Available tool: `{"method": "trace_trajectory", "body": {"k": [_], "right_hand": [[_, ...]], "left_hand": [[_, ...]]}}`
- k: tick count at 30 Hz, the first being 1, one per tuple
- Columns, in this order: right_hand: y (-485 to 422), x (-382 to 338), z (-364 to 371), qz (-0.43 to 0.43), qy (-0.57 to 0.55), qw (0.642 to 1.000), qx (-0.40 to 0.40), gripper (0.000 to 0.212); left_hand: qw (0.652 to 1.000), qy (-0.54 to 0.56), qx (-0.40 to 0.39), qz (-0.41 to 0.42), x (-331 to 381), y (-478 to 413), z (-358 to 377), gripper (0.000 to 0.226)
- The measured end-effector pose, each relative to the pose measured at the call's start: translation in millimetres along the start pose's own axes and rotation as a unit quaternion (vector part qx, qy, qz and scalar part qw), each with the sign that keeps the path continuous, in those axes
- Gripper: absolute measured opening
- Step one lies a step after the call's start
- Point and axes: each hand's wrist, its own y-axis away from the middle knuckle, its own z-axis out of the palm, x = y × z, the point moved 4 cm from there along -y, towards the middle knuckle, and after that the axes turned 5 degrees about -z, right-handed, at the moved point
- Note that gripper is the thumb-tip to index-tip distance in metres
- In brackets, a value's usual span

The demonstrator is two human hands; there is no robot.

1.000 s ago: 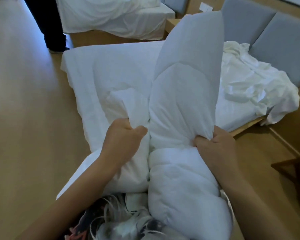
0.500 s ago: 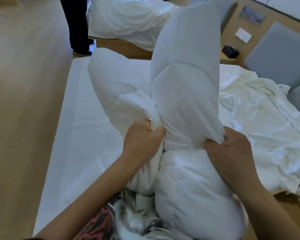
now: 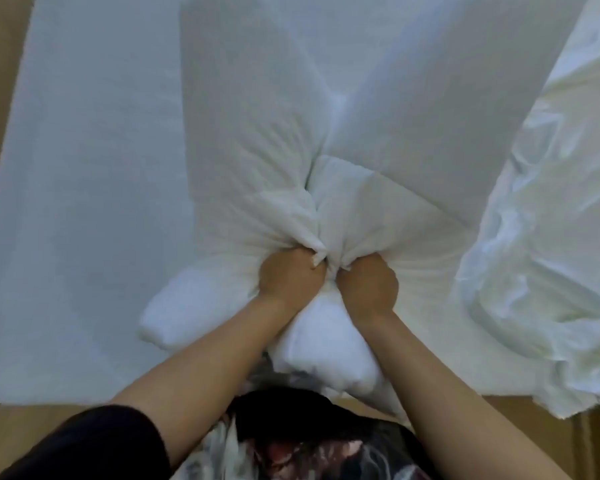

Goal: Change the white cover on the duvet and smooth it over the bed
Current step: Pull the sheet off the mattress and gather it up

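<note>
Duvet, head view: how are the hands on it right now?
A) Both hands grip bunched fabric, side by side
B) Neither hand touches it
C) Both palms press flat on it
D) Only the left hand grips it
A: the left hand and the right hand are both fists curled into gathered folds of the duvet, close beside each other.

Two hands, the left hand (image 3: 291, 276) and the right hand (image 3: 368, 289), at the near end of one duvet (image 3: 257, 116); one crumpled white cover (image 3: 551, 237) right of the duvet; one bed (image 3: 84, 168) beneath it.
</note>
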Motion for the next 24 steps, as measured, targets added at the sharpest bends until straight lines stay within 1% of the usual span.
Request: {"method": "trace_trajectory", "body": {"k": [3,6,8,11,14,17,21,22,24], "right_hand": [[0.5,-9.1,32.2,-0.029,-0.011,1.000,-0.001,0.018],[-3.1,-22.2,37.2,-0.033,-0.023,0.999,-0.003,0.017],[-5.1,-28.5,34.6,-0.032,-0.017,0.999,0.000,0.020],[1.6,-33.3,27.9,-0.009,0.009,1.000,-0.001,0.025],[12.0,-38.0,22.6,0.010,0.014,1.000,0.003,0.027],[23.5,-48.2,16.4,0.020,0.006,1.000,0.018,0.036],[40.5,-63.7,8.9,0.006,-0.013,1.000,0.025,0.055],[43.9,-66.7,6.7,0.001,-0.027,0.999,0.028,0.058],[49.9,-70.2,1.9,-0.012,-0.056,0.998,0.035,0.056]], "left_hand": [[0.999,-0.034,-0.005,-0.022,-28.6,-2.9,9.4,0.034],[0.998,-0.037,-0.020,-0.039,-39.8,-10.6,3.3,0.036],[0.998,-0.050,-0.022,-0.031,-41.3,-15.3,-1.0,0.039],[0.998,-0.060,-0.018,-0.011,-43.0,-10.1,-6.2,0.041],[1.000,-0.021,0.009,-0.007,-46.5,0.0,-14.7,0.040],[0.998,0.030,0.041,-0.022,-54.6,9.4,-30.3,0.037],[0.995,0.031,0.081,-0.053,-62.3,22.8,-49.6,0.033],[0.994,0.025,0.085,-0.065,-64.2,26.4,-52.6,0.034],[0.993,0.023,0.092,-0.072,-68.5,32.9,-58.1,0.037]]}}
